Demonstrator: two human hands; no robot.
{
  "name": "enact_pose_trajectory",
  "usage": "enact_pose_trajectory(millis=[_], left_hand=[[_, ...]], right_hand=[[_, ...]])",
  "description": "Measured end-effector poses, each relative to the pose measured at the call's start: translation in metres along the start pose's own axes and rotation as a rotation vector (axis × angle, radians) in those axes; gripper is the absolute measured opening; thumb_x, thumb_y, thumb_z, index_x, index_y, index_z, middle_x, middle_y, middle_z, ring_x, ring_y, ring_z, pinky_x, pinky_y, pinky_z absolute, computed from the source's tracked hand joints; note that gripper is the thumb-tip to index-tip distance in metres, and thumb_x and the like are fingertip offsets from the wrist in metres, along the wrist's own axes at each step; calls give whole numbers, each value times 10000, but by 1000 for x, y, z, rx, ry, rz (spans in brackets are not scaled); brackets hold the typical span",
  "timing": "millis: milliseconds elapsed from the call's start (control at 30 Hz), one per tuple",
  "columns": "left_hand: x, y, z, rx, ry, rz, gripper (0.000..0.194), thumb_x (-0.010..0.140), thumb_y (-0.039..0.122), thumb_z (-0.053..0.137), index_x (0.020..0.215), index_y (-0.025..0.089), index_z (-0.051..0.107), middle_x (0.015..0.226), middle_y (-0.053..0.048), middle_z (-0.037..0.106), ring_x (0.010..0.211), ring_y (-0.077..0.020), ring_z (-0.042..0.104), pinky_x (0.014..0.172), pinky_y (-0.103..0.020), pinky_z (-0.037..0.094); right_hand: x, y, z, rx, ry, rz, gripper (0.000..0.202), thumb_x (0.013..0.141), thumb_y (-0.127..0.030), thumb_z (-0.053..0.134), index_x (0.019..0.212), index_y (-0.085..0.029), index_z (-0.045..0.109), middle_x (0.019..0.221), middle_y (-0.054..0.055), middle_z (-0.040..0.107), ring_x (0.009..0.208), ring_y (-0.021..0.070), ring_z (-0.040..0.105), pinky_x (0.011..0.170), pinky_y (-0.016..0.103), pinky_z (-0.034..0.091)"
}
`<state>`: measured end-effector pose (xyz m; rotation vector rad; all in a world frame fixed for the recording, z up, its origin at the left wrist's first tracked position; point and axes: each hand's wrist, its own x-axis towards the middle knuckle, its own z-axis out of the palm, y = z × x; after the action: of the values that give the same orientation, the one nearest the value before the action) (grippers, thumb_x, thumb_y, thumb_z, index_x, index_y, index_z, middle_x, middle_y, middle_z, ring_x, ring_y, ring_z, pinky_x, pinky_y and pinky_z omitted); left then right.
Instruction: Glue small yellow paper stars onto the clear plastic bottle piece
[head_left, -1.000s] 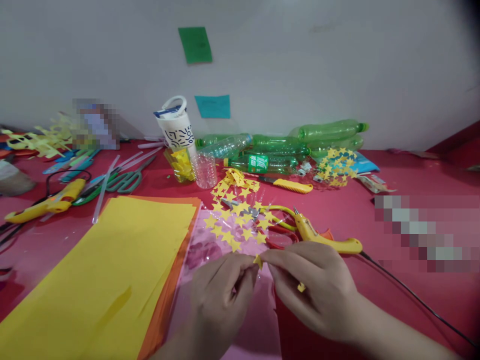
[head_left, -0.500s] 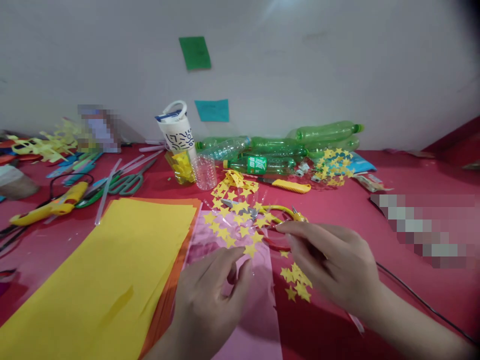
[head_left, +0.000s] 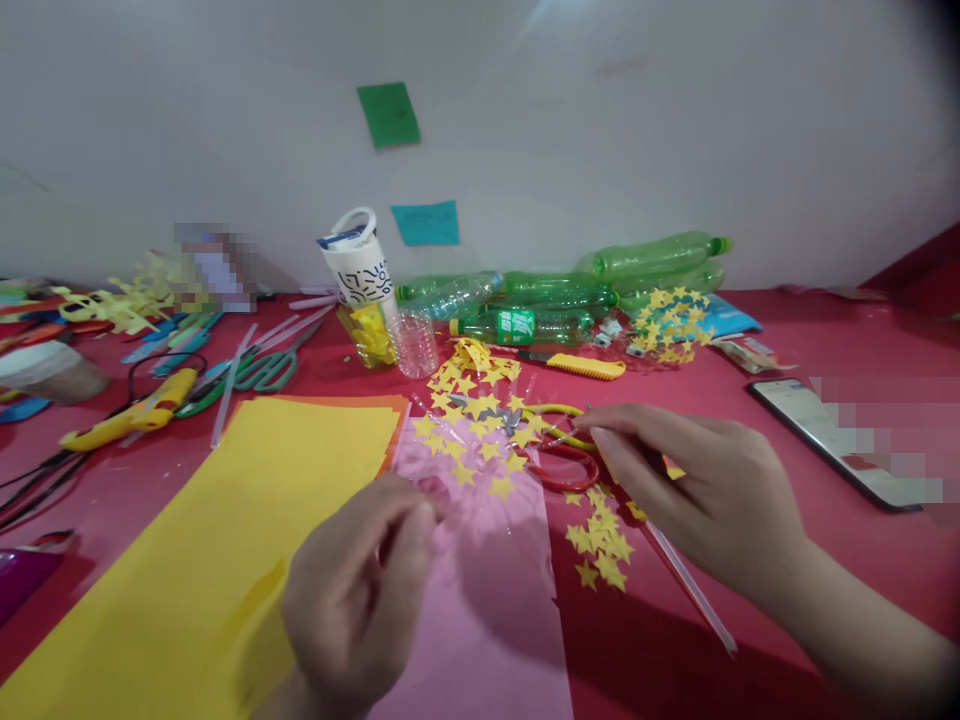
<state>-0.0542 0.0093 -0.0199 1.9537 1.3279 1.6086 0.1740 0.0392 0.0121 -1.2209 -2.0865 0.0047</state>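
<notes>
Spreading farther apart, the hands (head_left: pixel 360 590) flank yellow stars (head_left: pixel 501 487).

Dim light from above, faint glare on the wall (head_left: pixel 525 130), soft shadows over pink paper (head_left: pixel 487 650), slight blur

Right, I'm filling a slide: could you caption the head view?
Left hand over coloured paper sheets, right hand beside loose yellow stars, green plastic bottles lying behind.
</notes>
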Motion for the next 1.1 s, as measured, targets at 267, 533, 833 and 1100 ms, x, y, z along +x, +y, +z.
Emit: enact_pose_trajectory(millis=[267,533,833,1100], left_hand=[[10,-6,2,-56,163,-121,213,842,107,545,647,173,493,622,27,440,575,-95,429,509,-270,330],[6,-17,-3,29,101,-221,347,927,233,453,591,184,383,543,47,330,498,-85,328,467,-270,286],[11,-10,1,21,144,-17,235,751,68,648,935,190,568,868,-8,525,634,-94,469,531,-240,394],[12,-8,-14,181,-143,194,157,748,63,604,867,165,613,856,-33,564,697,-129,522,652,-283,457]], right_hand=[[2,1,0,39,-98,46,170,876,-222,482,775,-185,613,477,-59,535,366,65,406,427,212,281],[6,14,4,-6,-262,160,164,829,-210,496,677,-201,558,479,-55,506,410,81,410,444,234,229],[3,-1,0,4,-318,92,173,862,-239,478,731,-200,585,511,-46,512,432,85,412,462,234,235],[-13,-4,-9,-194,-556,64,166,835,-212,528,680,-199,585,552,-32,558,455,101,457,455,232,203]])
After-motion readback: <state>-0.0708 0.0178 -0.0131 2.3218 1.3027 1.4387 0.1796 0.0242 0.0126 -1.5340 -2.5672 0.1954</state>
